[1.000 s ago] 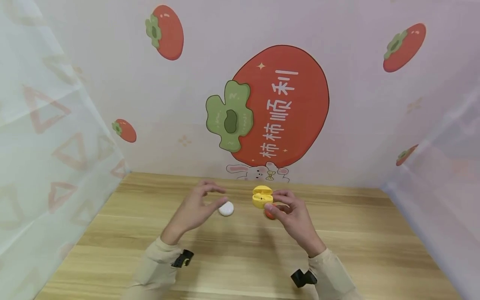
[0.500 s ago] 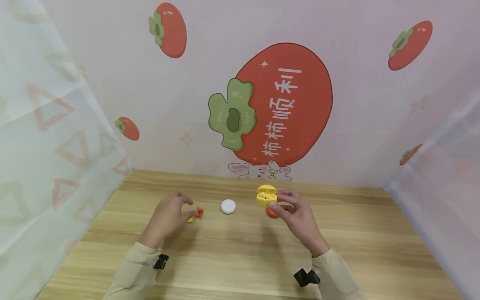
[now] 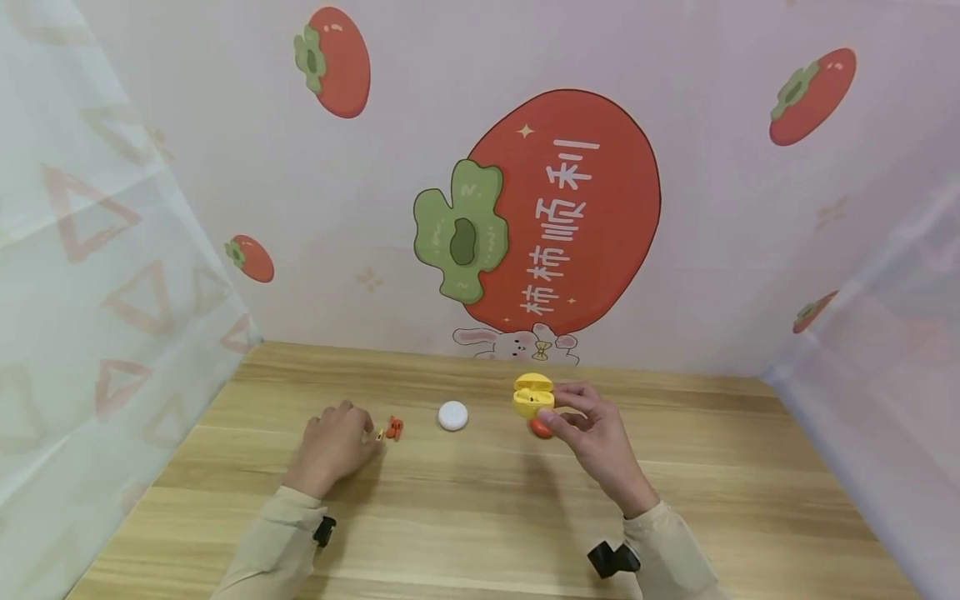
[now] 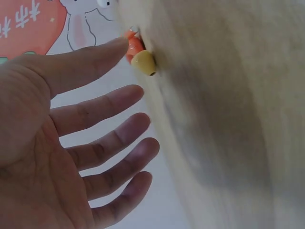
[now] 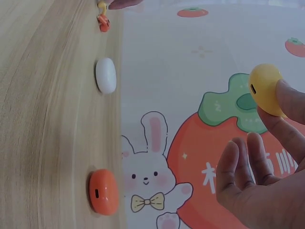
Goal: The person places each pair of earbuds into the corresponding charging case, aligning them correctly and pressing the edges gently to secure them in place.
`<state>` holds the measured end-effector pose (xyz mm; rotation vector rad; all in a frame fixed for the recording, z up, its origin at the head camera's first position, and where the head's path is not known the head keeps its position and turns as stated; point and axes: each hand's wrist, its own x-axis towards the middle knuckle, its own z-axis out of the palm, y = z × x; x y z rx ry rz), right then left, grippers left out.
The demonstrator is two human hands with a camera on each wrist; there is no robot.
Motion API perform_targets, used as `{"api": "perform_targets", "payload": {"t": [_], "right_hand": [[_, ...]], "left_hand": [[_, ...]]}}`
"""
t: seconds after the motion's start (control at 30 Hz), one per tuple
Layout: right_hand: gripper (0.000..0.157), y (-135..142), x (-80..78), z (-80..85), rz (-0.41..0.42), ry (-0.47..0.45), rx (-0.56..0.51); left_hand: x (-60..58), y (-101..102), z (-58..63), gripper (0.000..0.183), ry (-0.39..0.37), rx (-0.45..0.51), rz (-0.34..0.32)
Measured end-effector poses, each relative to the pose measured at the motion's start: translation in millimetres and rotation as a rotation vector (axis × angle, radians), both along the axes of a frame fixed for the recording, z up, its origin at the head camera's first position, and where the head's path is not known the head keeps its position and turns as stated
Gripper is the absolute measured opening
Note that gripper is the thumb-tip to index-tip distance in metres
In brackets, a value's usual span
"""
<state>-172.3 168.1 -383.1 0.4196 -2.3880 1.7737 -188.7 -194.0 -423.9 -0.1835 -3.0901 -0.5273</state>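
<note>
My right hand [image 3: 600, 446] pinches a yellow earbud case [image 3: 534, 408] between thumb and fingers, raised over the table with its lid up. A yellow earbud [image 3: 527, 395] shows inside. From below, the right wrist view shows the case's rounded underside with a small dark port. My left hand [image 3: 333, 450] is low at the left, fingertips right by a loose yellow earbud [image 4: 144, 63]. Its fingers are spread and gently bent in the left wrist view, the thumb tip overlapping the orange earbuds [image 4: 135, 46] behind the yellow one.
A white round case [image 3: 453, 416] lies on the wooden table [image 3: 480, 517] between the hands. Partly hidden behind the right hand is an orange case [image 5: 105, 191], lid down. A printed backdrop [image 3: 712, 208] rises at the table's far edge, with sheets at both sides.
My left hand has moved left and down from beside the white case to the loose earbuds. The right hand keeps holding the yellow case, almost unmoved.
</note>
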Motion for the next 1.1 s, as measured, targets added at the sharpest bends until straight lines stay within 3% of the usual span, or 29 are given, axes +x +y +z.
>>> {"api": "perform_targets", "payload": {"t": [0.2, 0.63, 0.87, 1.1], "right_hand": [[0.025, 0, 0.7, -0.6, -0.003, -0.001, 0.009], [0.024, -1, 1.9, -1.1, 0.004, 0.006, 0.013], [0.027, -2, 2.9, -1.2, 0.010, 0.003, 0.003], [0.026, -3, 2.4, -2.6, 0.023, 0.013, -0.013]], "left_hand": [[1.2, 1, -3.2, 0.021, -0.018, 0.004, 0.009], [-0.2, 3, -3.7, 0.012, 0.024, -0.014, -0.011], [0.9, 2, 2.6, 0.016, -0.001, 0.013, 0.016], [3.1, 4, 14.8, 0.012, 0.081, 0.104, -0.008]]}}
